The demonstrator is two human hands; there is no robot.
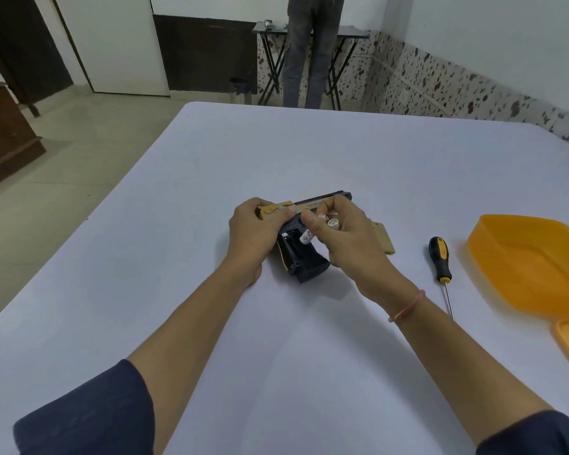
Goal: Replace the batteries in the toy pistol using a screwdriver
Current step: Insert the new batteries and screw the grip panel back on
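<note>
Sleeves [86, 418]: dark, ending near the elbows, so both forearms are bare for the work.
Screwdriver [440, 261]: lying on the table [276, 152] right of the right wrist, untouched; probably parked because the cover is already off.
Toy pistol [306, 261]: on its side mid-table, grip toward the camera, compartment facing up.
Left hand [253, 231]: fingers curled round the pistol's rear, steadying it.
Right hand [345, 238]: fingertips pinch a battery [306, 238] angled at the compartment; the curled fingers keep spare batteries [333, 222] ready.
Cover [383, 238]: yellow panel just beyond the right hand, within reach.
</note>
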